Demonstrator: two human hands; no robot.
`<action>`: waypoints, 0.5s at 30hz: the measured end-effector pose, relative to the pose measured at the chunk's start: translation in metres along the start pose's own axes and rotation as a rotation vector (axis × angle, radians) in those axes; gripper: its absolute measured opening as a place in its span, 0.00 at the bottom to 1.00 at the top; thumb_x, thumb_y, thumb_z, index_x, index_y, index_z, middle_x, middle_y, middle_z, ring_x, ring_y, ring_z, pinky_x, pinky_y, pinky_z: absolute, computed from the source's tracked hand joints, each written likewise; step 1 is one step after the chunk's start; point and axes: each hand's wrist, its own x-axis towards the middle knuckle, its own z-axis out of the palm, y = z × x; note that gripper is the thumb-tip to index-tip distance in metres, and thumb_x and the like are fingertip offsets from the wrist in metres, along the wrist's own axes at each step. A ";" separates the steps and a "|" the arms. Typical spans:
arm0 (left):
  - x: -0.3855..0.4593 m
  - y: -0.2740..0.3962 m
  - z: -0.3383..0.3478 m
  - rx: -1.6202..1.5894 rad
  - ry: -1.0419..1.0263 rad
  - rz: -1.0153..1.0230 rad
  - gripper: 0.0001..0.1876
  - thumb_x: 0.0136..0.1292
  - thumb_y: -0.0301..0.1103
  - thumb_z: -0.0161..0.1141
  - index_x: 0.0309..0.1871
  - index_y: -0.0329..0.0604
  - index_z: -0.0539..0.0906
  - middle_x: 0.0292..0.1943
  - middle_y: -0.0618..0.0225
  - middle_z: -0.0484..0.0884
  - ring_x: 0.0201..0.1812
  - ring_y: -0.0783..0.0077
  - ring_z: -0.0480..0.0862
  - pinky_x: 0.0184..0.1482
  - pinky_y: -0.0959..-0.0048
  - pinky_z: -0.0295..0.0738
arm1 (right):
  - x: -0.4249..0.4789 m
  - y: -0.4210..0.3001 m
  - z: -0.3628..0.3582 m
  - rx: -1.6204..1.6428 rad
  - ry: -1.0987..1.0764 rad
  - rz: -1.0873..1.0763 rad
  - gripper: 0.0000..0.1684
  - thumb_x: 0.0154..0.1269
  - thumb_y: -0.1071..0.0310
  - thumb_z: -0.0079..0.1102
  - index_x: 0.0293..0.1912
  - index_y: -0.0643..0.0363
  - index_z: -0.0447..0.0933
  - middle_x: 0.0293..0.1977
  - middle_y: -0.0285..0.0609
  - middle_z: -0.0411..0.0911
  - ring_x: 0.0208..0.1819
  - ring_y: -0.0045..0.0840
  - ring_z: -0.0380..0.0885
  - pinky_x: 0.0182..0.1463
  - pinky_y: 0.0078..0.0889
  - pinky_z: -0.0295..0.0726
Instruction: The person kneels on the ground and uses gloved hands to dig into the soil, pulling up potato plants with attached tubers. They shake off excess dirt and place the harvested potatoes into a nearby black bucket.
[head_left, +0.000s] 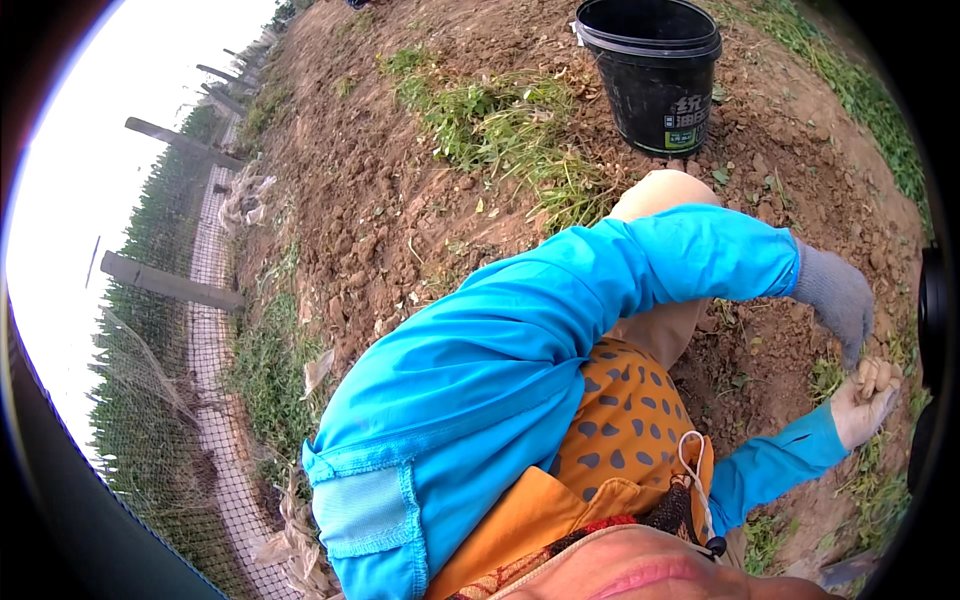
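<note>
At the right side of the head view, my left hand (834, 294) wears a grey knit glove, its fingers pointing down at my right hand (862, 409). My right hand is in a pale covering, palm turned up and fingers curled. Tan rounded shapes sit at its fingers; whether these are fingertips or small pods I cannot tell. The two hands meet or nearly meet, just above bare soil and cut green stems (826, 377). Beyond my beige-trousered knee (664, 191), a black plastic bucket (637, 97) bearing writing stands upright on the soil.
A heap of uprooted leafy plants (502, 124) lies left of the bucket. Far left runs a mesh fence (214, 360) with posts (172, 283) and torn plastic sheeting (289, 536). Cloddy soil (367, 195) slopes between. A dark object (932, 315) edges the right rim.
</note>
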 end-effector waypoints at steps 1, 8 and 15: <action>0.000 0.000 0.000 0.035 0.015 0.011 0.30 0.49 0.60 0.71 0.47 0.47 0.88 0.40 0.63 0.87 0.39 0.63 0.85 0.42 0.64 0.79 | 0.002 0.002 -0.002 0.074 -0.033 0.026 0.07 0.77 0.69 0.47 0.42 0.63 0.70 0.24 0.30 0.53 0.25 0.17 0.54 0.33 0.23 0.58; -0.002 -0.013 -0.004 0.157 0.139 0.071 0.28 0.52 0.61 0.68 0.47 0.49 0.89 0.42 0.61 0.88 0.42 0.58 0.86 0.43 0.58 0.78 | -0.001 -0.002 0.006 -0.657 0.214 0.167 0.21 0.80 0.59 0.46 0.58 0.67 0.71 0.26 0.31 0.58 0.24 0.16 0.54 0.29 0.22 0.57; -0.003 -0.016 -0.002 0.465 0.137 0.097 0.21 0.59 0.54 0.64 0.43 0.47 0.87 0.35 0.60 0.86 0.39 0.58 0.86 0.38 0.53 0.79 | 0.007 0.032 -0.051 -1.412 -0.172 0.189 0.22 0.77 0.63 0.49 0.64 0.63 0.71 0.35 0.40 0.69 0.28 0.19 0.62 0.29 0.29 0.63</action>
